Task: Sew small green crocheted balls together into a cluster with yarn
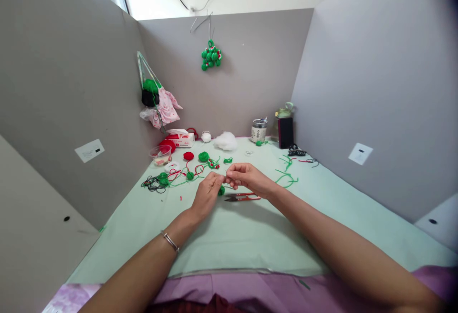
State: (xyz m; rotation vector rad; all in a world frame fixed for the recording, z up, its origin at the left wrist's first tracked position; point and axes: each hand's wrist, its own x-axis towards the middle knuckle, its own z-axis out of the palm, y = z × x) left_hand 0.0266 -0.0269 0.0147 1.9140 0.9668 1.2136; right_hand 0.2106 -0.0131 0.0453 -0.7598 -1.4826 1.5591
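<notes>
My left hand (pixel 209 192) and my right hand (pixel 247 178) meet above the middle of the table, fingertips pinched close together. Whatever lies between the fingertips is too small to make out. Just below the left fingers shows a small green yarn ball (pixel 221 191), partly hidden by that hand; I cannot tell whether it is held or lying on the table. A short dark strand shows beside it, under the right fingers. Orange-handled thread snips (pixel 243 197) with dark blades lie below the right hand, blades pointing left.
Green and red yarn balls (pixel 203 156), tangled dark cords (pixel 154 184) and white stuffing (pixel 226 141) lie beyond the hands. Green yarn scraps (pixel 286 178) are at right. A tin (pixel 258 130) and a dark phone-like slab (pixel 286 133) stand by the back panel. A green cluster (pixel 211 56) hangs there.
</notes>
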